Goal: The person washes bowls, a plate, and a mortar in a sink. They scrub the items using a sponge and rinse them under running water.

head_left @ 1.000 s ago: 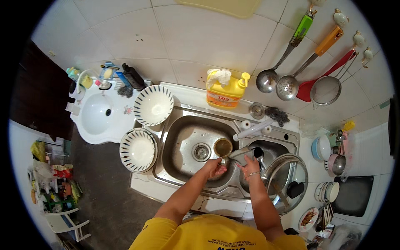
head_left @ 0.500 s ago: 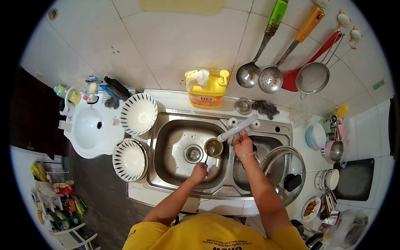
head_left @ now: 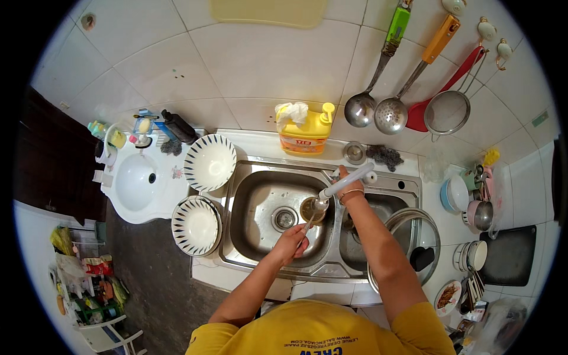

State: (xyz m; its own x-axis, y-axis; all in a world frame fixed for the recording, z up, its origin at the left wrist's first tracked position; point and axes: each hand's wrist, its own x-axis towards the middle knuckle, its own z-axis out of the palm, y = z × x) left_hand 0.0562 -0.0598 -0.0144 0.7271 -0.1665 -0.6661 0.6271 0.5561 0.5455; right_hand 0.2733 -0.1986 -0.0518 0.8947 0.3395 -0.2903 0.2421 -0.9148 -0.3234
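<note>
My left hand (head_left: 290, 244) is closed round a thin metal utensil (head_left: 309, 222) and holds it in the left basin of the steel sink (head_left: 251, 245). The utensil's far end is under the spout, where water seems to run; its shape there cannot be made out. Just beneath stands a small round brownish container (head_left: 306, 208), partly covered by the spout and the water. My right hand (head_left: 351, 192) reaches over the divider to the base of the faucet (head_left: 349, 180). Its fingers are bent round the faucet's lever area, partly hidden by the pale spout.
White bowls with dark dashes (head_left: 210, 163) (head_left: 195, 226) stand left of the sink. A yellow detergent jug (head_left: 303, 139) is behind it. A glass lid (head_left: 435, 251) leans over the right basin. Ladles (head_left: 360, 109), a skimmer (head_left: 390, 115) and a strainer (head_left: 448, 112) hang on the wall.
My right hand has moved up and back to the faucet's base. My left hand has lifted the utensil under the spout, where water now shows.
</note>
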